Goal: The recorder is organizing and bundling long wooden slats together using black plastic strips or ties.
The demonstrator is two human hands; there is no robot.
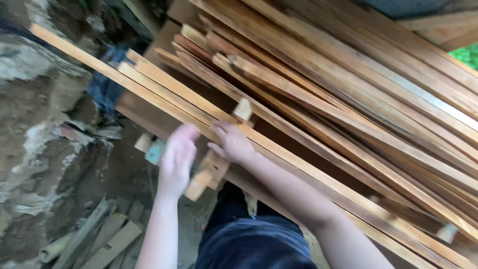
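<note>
Hands low centre, both at the edge of a stack of long reddish-brown wooden slats (318, 99) that runs diagonally from upper left to lower right. My left hand (177, 159) is motion-blurred, fingers curled round a short pale wooden block (199, 183) — grip looks closed on it, though the blur hides the fingertips. My right hand (233, 143) lies palm-down, fingers spread, touching the nearest long pale slat (164, 94) at the stack's front edge. A small pale wood offcut (243, 109) sits on the slats just above that hand. Loose grey scrap boards (107, 239) lie on the dirt ground at lower left — well apart.
</note>
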